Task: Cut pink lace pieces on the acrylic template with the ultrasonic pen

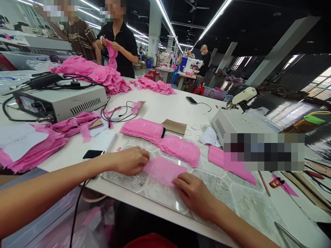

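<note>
A single pink fabric piece lies over the marbled board between my two hands. My left hand is closed at the piece's left end, fingertips pinched together. At its right end my right hand has its fingers pressed together on the fabric's edge. Just beyond the piece sit two neat stacks of pink fabric, a left stack and a right stack. Another folded pink fabric strip lies to the right on the board.
A grey control box with a black handheld tool stands left, another box right. A phone lies by my left forearm. Pink fabric heaps cover the table's far side, where a person handles fabric.
</note>
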A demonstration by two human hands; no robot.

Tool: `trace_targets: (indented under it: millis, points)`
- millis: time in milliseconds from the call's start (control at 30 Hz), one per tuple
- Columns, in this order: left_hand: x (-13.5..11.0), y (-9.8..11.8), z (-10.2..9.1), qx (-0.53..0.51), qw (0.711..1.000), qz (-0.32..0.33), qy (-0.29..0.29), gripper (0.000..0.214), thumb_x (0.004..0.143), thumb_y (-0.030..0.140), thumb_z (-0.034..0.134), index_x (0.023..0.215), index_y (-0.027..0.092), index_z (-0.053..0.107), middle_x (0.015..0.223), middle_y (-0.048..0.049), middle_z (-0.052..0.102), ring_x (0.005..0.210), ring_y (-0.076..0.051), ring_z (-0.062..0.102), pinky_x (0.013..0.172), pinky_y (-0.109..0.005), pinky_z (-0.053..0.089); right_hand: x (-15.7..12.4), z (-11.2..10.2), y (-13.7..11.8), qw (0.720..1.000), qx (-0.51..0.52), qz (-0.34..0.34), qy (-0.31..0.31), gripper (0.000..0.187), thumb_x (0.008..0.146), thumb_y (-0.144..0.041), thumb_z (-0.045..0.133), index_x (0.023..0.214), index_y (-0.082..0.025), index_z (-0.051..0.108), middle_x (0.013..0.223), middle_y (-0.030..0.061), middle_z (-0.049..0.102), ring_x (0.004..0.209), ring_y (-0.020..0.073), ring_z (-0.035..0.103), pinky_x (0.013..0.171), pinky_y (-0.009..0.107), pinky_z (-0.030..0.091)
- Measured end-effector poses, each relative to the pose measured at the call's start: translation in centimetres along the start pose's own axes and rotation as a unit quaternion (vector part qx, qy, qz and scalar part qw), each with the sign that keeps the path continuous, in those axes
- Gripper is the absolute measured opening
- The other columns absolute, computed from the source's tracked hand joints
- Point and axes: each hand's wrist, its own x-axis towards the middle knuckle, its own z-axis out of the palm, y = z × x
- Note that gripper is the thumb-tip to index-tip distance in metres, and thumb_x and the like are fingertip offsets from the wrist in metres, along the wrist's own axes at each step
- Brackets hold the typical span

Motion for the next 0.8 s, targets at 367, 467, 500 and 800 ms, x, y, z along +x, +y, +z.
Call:
trace_targets:
  millis: [367, 467, 500, 800]
  points:
    - [8.8, -5.3, 1.6, 0.079, 0.989, -0.095, 0.080, 0.010, 0.086, 0.019, 0.059, 0.084, 0.015, 0.068, 0.094, -0.0082, 0.065, 0.091, -0.021, 0.061, 0.084, -0.032, 0.048, 7.6, 0.1, 6.1, 0.958, 0.148, 0.230, 0.086, 0.021, 0.077, -0.027, 0.051, 0.086, -0.020, 0.068, 0.078, 0.0051, 0.069, 0.065, 0.0163, 0.060, 0.063, 0.032, 0.051]
    - [9.7, -5.8, 2.0, 0.088, 0.990, -0.086, 0.067, 0.015, 0.092, 0.028, 0.059, 0.093, 0.014, 0.066, 0.098, -0.0061, 0.065, 0.092, -0.018, 0.062, 0.086, -0.037, 0.050, 7.4, 0.9, 7.1, 0.954, 0.151, 0.246, 0.078, 0.023, 0.075, -0.029, 0.050, 0.085, -0.020, 0.069, 0.074, 0.0039, 0.069, 0.062, 0.0155, 0.060, 0.060, 0.031, 0.050]
    - [9.7, -5.9, 2.0, 0.090, 0.991, -0.084, 0.062, 0.019, 0.093, 0.031, 0.058, 0.099, 0.014, 0.064, 0.101, -0.0059, 0.065, 0.093, -0.018, 0.062, 0.086, -0.038, 0.051, 7.2, 1.1, 7.2, 0.953, 0.154, 0.248, 0.075, 0.024, 0.075, -0.030, 0.050, 0.085, -0.020, 0.069, 0.075, 0.0040, 0.069, 0.062, 0.0154, 0.060, 0.060, 0.031, 0.050]
    - [10.0, -5.2, 0.9, 0.108, 0.991, -0.078, 0.029, 0.019, 0.095, 0.032, 0.056, 0.098, 0.014, 0.063, 0.098, -0.0047, 0.065, 0.088, -0.016, 0.063, 0.082, -0.036, 0.053, 7.0, 0.8, 7.5, 0.950, 0.167, 0.258, 0.050, 0.026, 0.074, -0.027, 0.049, 0.087, -0.020, 0.071, 0.080, 0.0042, 0.072, 0.069, 0.0160, 0.062, 0.067, 0.031, 0.050]
